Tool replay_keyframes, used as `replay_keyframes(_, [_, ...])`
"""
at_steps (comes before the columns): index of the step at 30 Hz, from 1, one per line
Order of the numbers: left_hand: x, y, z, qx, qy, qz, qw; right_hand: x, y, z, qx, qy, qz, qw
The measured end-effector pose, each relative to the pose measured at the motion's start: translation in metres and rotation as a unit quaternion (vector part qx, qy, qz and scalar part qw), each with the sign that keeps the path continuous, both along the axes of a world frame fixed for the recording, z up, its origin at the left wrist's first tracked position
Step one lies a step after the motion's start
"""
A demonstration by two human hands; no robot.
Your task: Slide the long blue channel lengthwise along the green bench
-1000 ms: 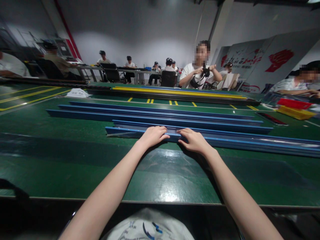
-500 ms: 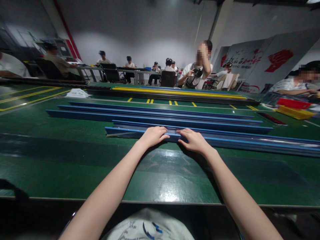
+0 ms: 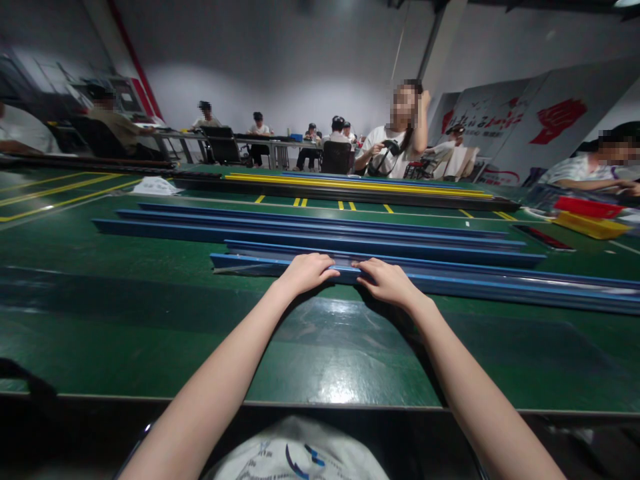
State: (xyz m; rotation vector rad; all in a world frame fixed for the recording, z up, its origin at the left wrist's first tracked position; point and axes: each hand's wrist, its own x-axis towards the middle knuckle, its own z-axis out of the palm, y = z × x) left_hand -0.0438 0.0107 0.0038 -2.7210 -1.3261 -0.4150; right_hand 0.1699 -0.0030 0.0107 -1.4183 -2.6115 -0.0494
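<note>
A long blue channel strip (image 3: 480, 283) lies on the green table top (image 3: 165, 360), running from the middle off to the right edge. My left hand (image 3: 309, 271) grips its near wall, fingers over the rim and thumb on the front face. Just right of it, with a small gap between, my right hand (image 3: 384, 277) holds the same wall in a like way. Fingertips of both hands dip into the channel and are partly hidden. Behind it lie more blue channel strips (image 3: 280, 235), side by side and apart from my hands.
Yellow strips (image 3: 350, 185) and dark strips lie farther back. A phone (image 3: 543, 237), a yellow tray (image 3: 590, 225) and a red tray (image 3: 587, 207) are at the right. White paper (image 3: 156, 186) sits at back left. Across the table stands a person (image 3: 387, 143) holding a dark object; others sit behind.
Both my hands stay on the blue channel strip in nearly the same place. Across the table, the standing person's raised hand has moved from before the face to the side of the head.
</note>
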Motion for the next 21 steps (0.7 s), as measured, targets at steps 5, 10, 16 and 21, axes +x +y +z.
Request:
replay_keyframes(5, [0.0006, -0.0011, 0.0023, -0.002, 0.004, 0.002, 1.0, -0.0005, -0.0001, 0.0007, 0.008, -0.017, -0.002, 1.0])
replay_keyframes(10, [0.0011, -0.0025, 0.005, -0.001, 0.016, 0.008, 1.0, -0.0014, -0.0005, 0.0018, 0.017, -0.031, -0.005, 0.999])
replay_keyframes(16, [0.0018, -0.003, 0.0054, 0.005, 0.033, 0.017, 0.999, -0.0012, -0.0001, -0.0002, 0.028, -0.044, -0.003, 0.999])
replay_keyframes(21, [0.0019, -0.0027, 0.0039, 0.013, 0.043, 0.027, 0.999, -0.0015, -0.0006, -0.0009, 0.036, -0.05, -0.005, 0.998])
